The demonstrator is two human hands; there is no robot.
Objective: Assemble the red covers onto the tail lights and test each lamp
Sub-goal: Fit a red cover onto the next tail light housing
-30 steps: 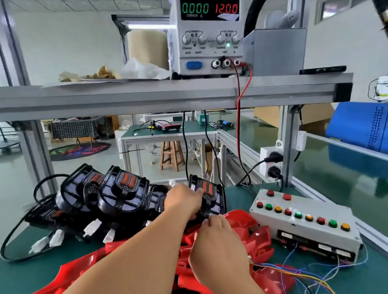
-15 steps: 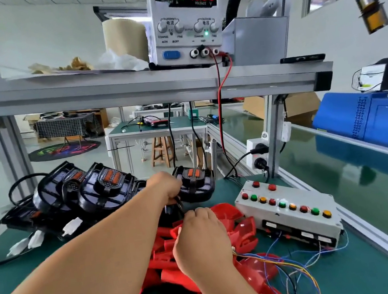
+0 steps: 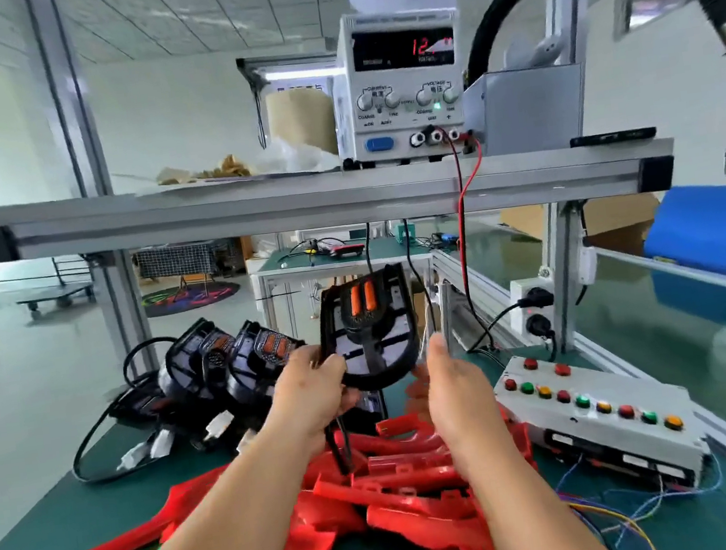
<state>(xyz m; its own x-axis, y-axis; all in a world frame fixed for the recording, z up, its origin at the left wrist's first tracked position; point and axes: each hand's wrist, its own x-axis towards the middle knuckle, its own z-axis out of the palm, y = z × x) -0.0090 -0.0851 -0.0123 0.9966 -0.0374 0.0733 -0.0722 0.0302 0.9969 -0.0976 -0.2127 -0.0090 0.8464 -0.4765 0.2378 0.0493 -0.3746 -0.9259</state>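
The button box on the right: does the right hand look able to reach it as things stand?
Probably yes. The right hand is open and holds nothing, and the button box lies just to its right, with nothing standing between them.

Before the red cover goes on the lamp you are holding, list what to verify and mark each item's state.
1. Tail light firmly held: ok. The left hand grips its lower edge and holds it upright above the table.
2. Cover ready in the right hand: cannot tell. Its palm side is hidden.
3. Red covers within reach: ok. They are piled under both forearms.
4. Power supply on: ok. Red digits and a green light show, but the reading is blurred.
5. Lamp's cable connected to the test box: cannot tell. Its end is hidden below the left hand.
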